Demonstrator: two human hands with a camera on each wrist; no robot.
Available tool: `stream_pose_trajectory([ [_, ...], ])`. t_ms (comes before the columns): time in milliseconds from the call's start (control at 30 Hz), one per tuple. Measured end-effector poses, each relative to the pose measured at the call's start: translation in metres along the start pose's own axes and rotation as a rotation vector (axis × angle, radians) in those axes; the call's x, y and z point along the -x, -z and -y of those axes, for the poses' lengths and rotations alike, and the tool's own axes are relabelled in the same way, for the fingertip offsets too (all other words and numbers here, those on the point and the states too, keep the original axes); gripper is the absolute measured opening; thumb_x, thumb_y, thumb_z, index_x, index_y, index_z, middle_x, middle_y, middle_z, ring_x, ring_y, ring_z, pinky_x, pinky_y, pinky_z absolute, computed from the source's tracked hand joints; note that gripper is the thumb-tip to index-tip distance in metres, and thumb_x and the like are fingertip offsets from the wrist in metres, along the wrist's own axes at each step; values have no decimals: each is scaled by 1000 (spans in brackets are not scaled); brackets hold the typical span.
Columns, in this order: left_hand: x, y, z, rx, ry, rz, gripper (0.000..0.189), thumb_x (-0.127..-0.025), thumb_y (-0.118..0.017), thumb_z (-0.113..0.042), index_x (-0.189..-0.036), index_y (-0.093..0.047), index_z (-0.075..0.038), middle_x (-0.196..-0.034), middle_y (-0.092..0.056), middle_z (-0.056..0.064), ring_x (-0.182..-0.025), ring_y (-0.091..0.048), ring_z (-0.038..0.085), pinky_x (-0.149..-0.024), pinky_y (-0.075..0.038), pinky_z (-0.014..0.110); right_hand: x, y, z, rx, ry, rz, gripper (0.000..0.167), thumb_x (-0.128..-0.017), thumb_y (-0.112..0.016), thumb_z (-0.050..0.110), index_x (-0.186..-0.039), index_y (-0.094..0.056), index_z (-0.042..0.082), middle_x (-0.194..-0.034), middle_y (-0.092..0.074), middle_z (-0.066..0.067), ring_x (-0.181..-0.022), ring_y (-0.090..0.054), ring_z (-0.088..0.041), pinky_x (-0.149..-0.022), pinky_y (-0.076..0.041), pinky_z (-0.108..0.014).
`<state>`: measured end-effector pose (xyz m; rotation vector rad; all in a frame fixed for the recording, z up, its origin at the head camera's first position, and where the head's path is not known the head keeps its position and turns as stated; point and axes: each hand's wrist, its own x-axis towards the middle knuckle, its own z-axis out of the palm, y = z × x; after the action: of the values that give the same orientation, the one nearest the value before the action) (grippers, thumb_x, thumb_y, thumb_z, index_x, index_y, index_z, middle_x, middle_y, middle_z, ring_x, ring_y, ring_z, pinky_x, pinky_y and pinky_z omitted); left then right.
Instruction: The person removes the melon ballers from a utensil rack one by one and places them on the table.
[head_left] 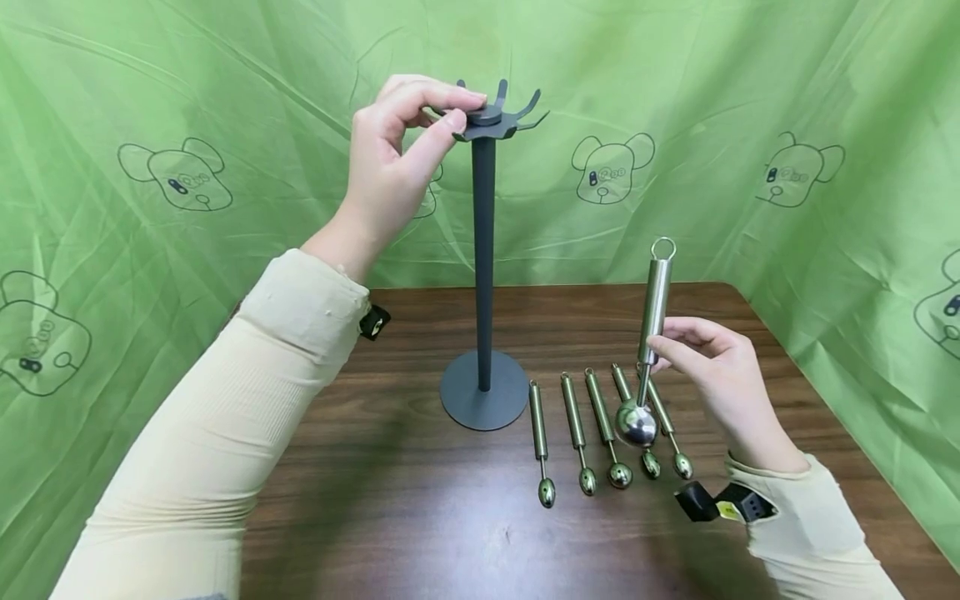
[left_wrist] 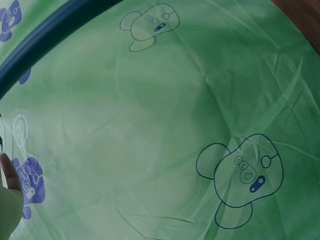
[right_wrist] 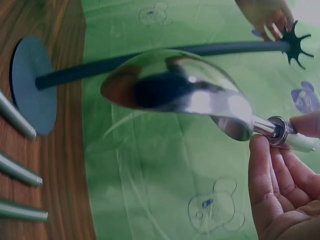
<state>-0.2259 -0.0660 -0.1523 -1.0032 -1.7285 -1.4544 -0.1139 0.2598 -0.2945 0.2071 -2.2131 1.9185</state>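
A dark grey utensil stand [head_left: 483, 267] with a ring of upturned hooks at its top stands upright on a round base. My left hand [head_left: 401, 137] pinches the edge of that top, thumb and fingers by its central knob. In the left wrist view, only fingertips [left_wrist: 11, 175] show at the left edge. My right hand [head_left: 723, 383] holds a shiny steel scoop [head_left: 656, 308] by the lower handle between thumb and fingers. Its hanging ring points up and its round bowl [right_wrist: 175, 85] hangs down, above the table in front of other scoops.
Several smaller steel scoops [head_left: 573, 408] lie in a row on the brown wooden table [head_left: 405, 508], right of the stand's base, handles pointing away. Green cloth [head_left: 300, 100] with printed bear faces closes in the back and sides.
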Motion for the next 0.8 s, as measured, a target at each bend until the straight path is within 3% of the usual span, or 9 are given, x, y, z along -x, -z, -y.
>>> stream_pose_trajectory([
  [133,0,2,-5,-58,-11,0,21,-91,-58,-8,-99,-75,0,-103,-75,9,-101,-56,8,-83,-45,23,-1,11,-7,-6,-11,-4,18,-90,-67,1,-99,-74,15,-82,-73,8,-62,-69,-9,-63,-57,-20],
  [233,0,4,-9,-90,-22,1,21,-91,-58,-9,-98,-75,0,-107,-75,9,-102,-55,7,-83,-45,22,-2,21,-12,3,-24,-12,19,-90,-67,1,-99,-74,16,-82,-73,9,-61,-69,-8,-64,-56,-19],
  [467,2,11,-16,-148,-39,25,23,-92,-57,-11,-99,-74,2,-110,-75,10,-106,-54,6,-86,-44,22,-3,43,-21,211,-99,-25,19,-90,-71,11,-105,-74,22,-83,-74,18,-64,-70,-7,-71,-49,-14],
  [800,13,16,-25,-230,-76,50,23,-92,-56,-11,-100,-74,2,-113,-73,13,-108,-51,2,-88,-41,21,-1,68,-36,371,-189,-13,16,-92,-71,23,-107,-72,30,-77,-73,22,-66,-70,-4,-70,-46,-12],
])
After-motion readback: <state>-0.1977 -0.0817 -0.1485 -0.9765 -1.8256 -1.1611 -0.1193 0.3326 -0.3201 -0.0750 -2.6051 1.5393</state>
